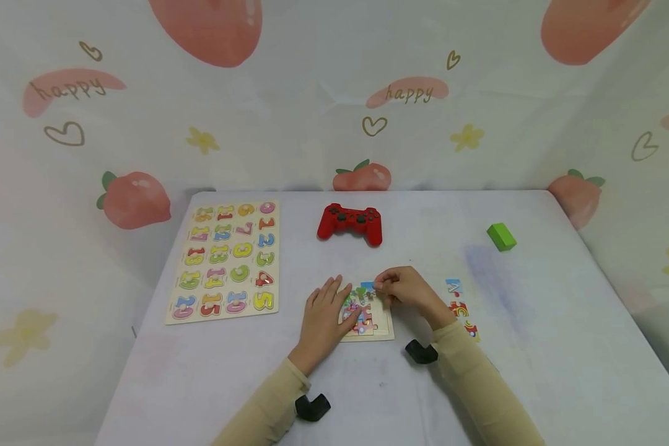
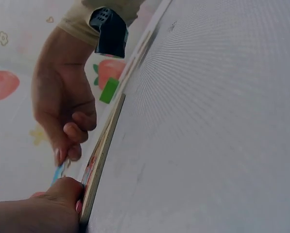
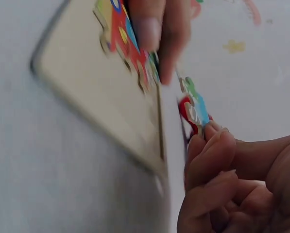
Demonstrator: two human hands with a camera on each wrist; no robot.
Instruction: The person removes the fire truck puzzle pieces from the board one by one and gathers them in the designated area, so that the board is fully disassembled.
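Observation:
A small wooden jigsaw tray (image 1: 387, 336), partly filled with colourful pieces, lies in front of the person; its right part shows bare wood. The left hand (image 1: 322, 319) rests across the tray's left side, fingers extended and thumb over the fitted pieces. At the tray's upper edge the right hand (image 1: 411, 290) pinches a jigsaw piece with blue and green on it (image 3: 198, 108) between thumb and fingertips. In the right wrist view this piece is held up off the tray. The left wrist view shows the pinching fingers just above the left hand's thumb.
Loose jigsaw pieces (image 1: 459, 308) lie in a column right of the tray, beside the right forearm. A number puzzle board (image 1: 234, 260) sits at the left, a red game controller (image 1: 350, 224) at the back, and a green block (image 1: 502, 236) at the back right.

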